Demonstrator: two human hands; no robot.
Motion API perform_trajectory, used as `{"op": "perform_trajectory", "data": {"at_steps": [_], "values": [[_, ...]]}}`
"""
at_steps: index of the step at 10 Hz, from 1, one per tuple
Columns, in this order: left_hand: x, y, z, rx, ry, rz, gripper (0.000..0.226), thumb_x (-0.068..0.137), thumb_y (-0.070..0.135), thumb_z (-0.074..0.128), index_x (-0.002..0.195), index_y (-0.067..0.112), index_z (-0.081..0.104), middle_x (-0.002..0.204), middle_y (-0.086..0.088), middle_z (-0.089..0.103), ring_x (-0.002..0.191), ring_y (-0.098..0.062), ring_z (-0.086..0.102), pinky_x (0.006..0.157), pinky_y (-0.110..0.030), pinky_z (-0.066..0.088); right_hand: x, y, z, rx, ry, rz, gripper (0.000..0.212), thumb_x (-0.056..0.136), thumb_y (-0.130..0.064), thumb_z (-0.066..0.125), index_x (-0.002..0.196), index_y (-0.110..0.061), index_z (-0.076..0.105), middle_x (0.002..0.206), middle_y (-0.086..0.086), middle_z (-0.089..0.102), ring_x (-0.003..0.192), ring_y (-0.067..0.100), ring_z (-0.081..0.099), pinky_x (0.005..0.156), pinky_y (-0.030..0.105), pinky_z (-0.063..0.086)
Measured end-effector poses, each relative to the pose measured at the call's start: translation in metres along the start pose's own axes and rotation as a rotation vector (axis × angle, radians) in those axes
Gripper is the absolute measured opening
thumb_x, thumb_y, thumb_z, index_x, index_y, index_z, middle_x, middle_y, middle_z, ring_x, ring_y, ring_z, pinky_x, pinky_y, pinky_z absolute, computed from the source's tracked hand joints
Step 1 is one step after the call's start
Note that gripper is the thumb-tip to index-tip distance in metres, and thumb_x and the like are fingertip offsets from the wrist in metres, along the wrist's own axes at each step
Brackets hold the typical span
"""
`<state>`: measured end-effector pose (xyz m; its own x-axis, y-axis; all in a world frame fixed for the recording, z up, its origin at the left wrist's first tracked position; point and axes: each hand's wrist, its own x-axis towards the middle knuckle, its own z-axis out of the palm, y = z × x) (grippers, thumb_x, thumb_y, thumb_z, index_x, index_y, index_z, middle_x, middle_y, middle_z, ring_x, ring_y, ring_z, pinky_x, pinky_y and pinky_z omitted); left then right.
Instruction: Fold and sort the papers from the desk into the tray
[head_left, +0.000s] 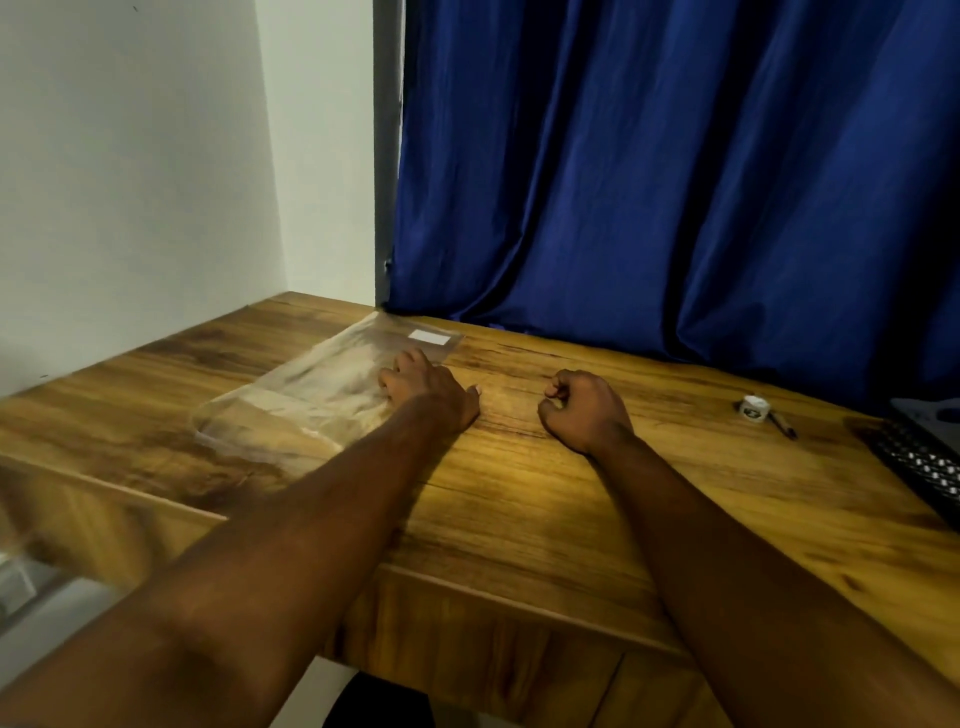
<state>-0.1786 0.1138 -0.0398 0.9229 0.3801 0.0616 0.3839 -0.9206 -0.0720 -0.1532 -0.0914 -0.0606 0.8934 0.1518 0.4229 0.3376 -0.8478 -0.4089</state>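
small white round jar (752, 408) and dark pen (782, 425) at 3 o'clock, black keyboard (920, 464) beyond | brown wood-grain desk (519, 509); blue curtain (675, 182) at 12, white wall (130, 182) at 10 | clear plastic sleeve with white label (311, 389) at 10 o'clock, contents unclear | left hand (427, 391) presses its right edge, thumb out; right hand (584, 411) clenched, empty

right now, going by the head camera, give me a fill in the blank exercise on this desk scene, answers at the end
1. The left hand rests on a clear plastic sleeve that bears a small ____ label near its far end.
2. The right hand is curled into a ____ on the wooden desk, holding nothing visible.
3. Behind the desk hangs a ____ curtain.

Missing words: white; fist; blue
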Motion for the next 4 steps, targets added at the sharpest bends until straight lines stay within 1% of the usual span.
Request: {"op": "perform_trajectory", "data": {"at_steps": [1,2,3,4], "values": [[-0.002,0.010,0.001,0.014,0.008,-0.007,0.089,0.090,0.080,0.036,0.148,0.014,0.052,0.153,-0.017,0.037,0.135,-0.034,0.038,0.098,-0.052,0.038,-0.001,0.002,-0.004,0.012,-0.010,0.023,0.016,0.086,-0.035,0.070,0.099,-0.026,0.071,0.103,-0.005,0.070,0.098,0.019,0.064,0.088,0.037,0.056],[-0.001,0.018,0.003,0.013,0.064,0.000,0.088,0.087,0.081,0.037,0.143,0.016,0.055,0.148,-0.018,0.042,0.132,-0.035,0.040,0.099,-0.057,0.035,0.003,0.007,-0.007,0.052,-0.011,0.037,0.013,0.085,-0.033,0.070,0.096,-0.027,0.069,0.098,-0.007,0.069,0.094,0.017,0.064,0.083,0.034,0.056],[0.002,0.028,0.002,-0.018,0.163,0.074,0.089,0.089,0.080,0.035,0.152,0.018,0.041,0.155,-0.019,0.038,0.142,-0.038,0.034,0.111,-0.064,0.025,0.006,0.013,-0.008,0.094,-0.031,0.043,0.010,0.084,-0.032,0.070,0.093,-0.027,0.070,0.091,-0.010,0.070,0.089,0.014,0.066,0.080,0.034,0.058],[0.009,0.048,-0.005,-0.119,0.238,0.174,0.086,0.092,0.078,0.032,0.153,0.017,0.041,0.156,-0.017,0.038,0.142,-0.036,0.035,0.113,-0.061,0.030,0.027,0.027,-0.019,0.132,-0.047,0.056,0.006,0.081,-0.030,0.069,0.086,-0.028,0.070,0.083,-0.010,0.071,0.082,0.012,0.067,0.077,0.038,0.062]]}}
